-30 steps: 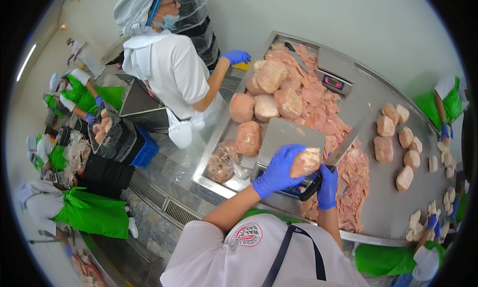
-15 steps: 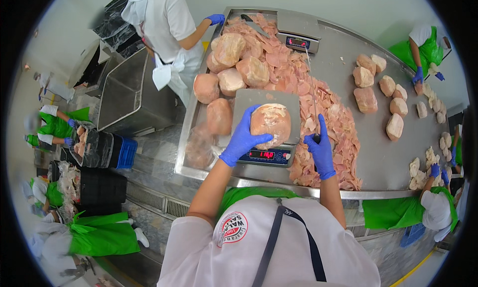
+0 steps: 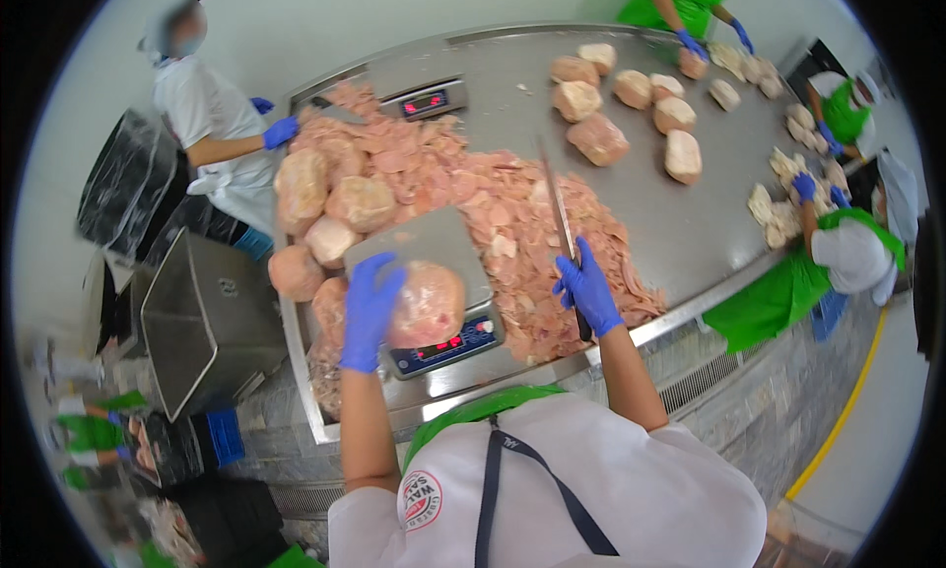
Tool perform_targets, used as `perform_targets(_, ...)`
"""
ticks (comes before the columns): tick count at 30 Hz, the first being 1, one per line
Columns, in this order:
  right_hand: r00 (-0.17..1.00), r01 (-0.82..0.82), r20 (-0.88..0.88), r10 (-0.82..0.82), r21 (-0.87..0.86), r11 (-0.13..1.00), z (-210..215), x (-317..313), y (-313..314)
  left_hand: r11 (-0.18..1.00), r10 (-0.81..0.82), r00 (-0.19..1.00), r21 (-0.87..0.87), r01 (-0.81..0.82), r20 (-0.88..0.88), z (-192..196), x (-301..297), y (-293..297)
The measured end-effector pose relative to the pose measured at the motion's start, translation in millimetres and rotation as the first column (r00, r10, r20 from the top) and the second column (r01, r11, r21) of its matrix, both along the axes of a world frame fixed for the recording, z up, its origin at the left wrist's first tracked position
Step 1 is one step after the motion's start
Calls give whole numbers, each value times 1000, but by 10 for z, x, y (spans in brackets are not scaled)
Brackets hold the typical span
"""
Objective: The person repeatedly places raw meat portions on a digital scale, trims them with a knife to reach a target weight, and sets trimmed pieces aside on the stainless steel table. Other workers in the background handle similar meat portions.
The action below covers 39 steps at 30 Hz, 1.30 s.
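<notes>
the blurred left hand (image 3: pixel 370 307) touches a meat chunk (image 3: pixel 434 304) over a scale (image 3: pixel 477 343), grip unclear; the right hand (image 3: pixel 587 290) clasps a knife (image 3: pixel 557 201).

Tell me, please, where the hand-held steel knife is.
Right of centre in the head view, the hand-held steel knife is in the blue-gloved right hand, over pink meat slices.

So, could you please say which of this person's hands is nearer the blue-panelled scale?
The left hand, over the left edge of the digital scale; the right hand, holding a knife, is to the scale's right.
</notes>
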State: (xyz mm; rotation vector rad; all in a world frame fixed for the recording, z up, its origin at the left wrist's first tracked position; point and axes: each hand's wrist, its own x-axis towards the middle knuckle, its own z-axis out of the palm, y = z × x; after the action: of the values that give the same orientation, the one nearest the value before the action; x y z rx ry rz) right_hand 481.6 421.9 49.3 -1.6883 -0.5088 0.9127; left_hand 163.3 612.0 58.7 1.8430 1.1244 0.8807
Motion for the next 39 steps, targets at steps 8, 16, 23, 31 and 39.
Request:
perform_targets(8, 929, 332, 42, -368, 342, 879, 61, 706, -153, 990, 125, 988, -79, -118, 90, 392, -358, -149)
perform_targets(16, 988, -148, 43, 147, 6, 989, 27, -181, -148, 987, 160, 982, -32, -157, 99, 719, -399, -446)
perform_targets(23, 967, -246, 78, 244, 5, 969, 20, -359, -93, 977, 214, 968, -49, -209, 128, 652, -367, -585)
perform_targets(31, 954, -182, -202, 220, 190, 965, -19, -661, 37, 913, 71, 992, -407, -23, 103, 90, 1, -392)
perform_targets(39, 943, -33, -307, 131, 307, 951, -45, -919, 313, 841, -36, 919, -484, 240, 394, 110, 357, -383)
